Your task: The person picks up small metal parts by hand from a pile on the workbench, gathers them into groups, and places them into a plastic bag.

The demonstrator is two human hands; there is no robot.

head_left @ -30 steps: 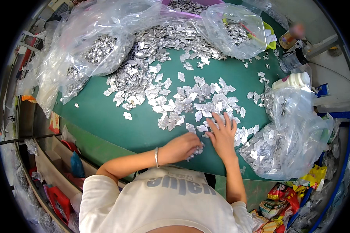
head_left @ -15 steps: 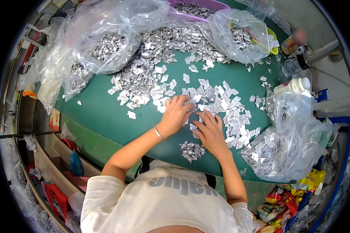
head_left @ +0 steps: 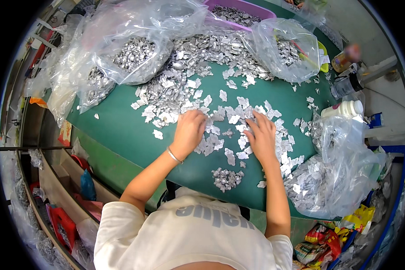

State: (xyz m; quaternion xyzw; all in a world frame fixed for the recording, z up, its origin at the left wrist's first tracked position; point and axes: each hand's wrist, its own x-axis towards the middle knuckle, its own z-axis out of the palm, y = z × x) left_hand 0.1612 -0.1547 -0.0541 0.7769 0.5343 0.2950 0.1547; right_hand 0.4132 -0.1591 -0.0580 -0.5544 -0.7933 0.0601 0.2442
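Two hands are down flat on the green table [head_left: 121,130], pressed into the scattered silvery foil pieces [head_left: 238,119]. Left hand [head_left: 190,130] covers the spread's left side, fingers curled loosely together; right hand [head_left: 262,137] lies right of centre, fingers splayed. A small separate clump of foil pieces [head_left: 227,178] sits nearer the body, between both forearms, seemingly closer to the right.

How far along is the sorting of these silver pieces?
Done: a small heap sits gathered near the table edge. In hand: the left hand and right hand lie flat on the scattered silver pieces. Left: the big pile further back.
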